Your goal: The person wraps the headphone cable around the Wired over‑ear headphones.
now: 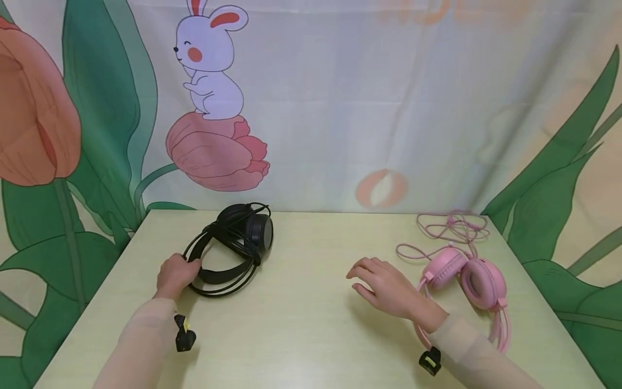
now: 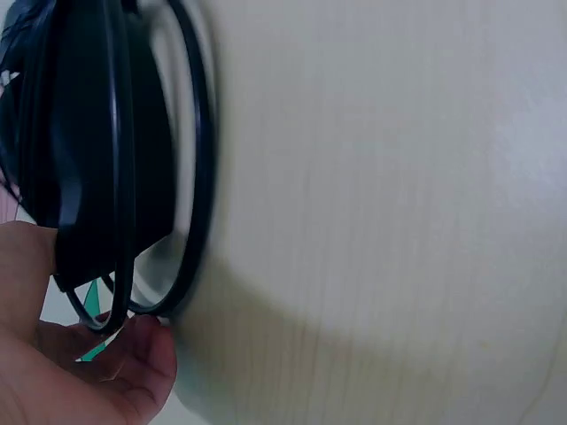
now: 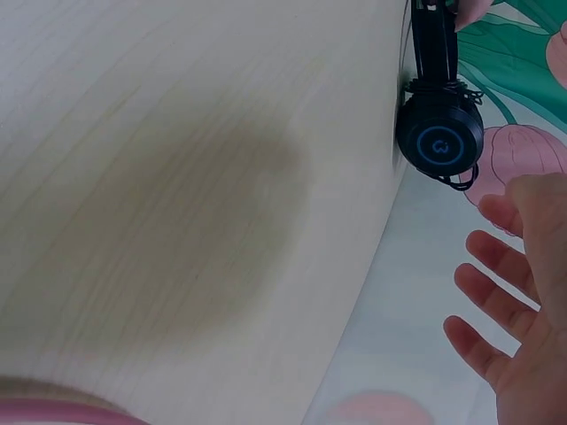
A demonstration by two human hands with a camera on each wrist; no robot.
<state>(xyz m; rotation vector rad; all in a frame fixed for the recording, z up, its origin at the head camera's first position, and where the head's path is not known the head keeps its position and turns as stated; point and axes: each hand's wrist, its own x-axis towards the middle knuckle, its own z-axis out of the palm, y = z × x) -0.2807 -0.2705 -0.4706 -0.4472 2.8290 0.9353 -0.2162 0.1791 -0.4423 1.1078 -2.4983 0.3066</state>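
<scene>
Black headphones lie at the left of the table, their cable bundled round the band and ear cups. My left hand grips the band at its near-left side; in the left wrist view the thumb and curled fingers are around the band and cable loops. Over the middle right of the table, my right hand hovers with spread, slightly bent fingers and holds nothing. Just right of it lie pink headphones, ear cups toward the back, partly hidden by the right forearm. The right wrist view shows one black ear cup with a ring logo.
A loose pink cable coils near the table's back right edge. The pale wooden table meets a printed cloth backdrop with tulips and a rabbit. A small black camera sits on each wrist.
</scene>
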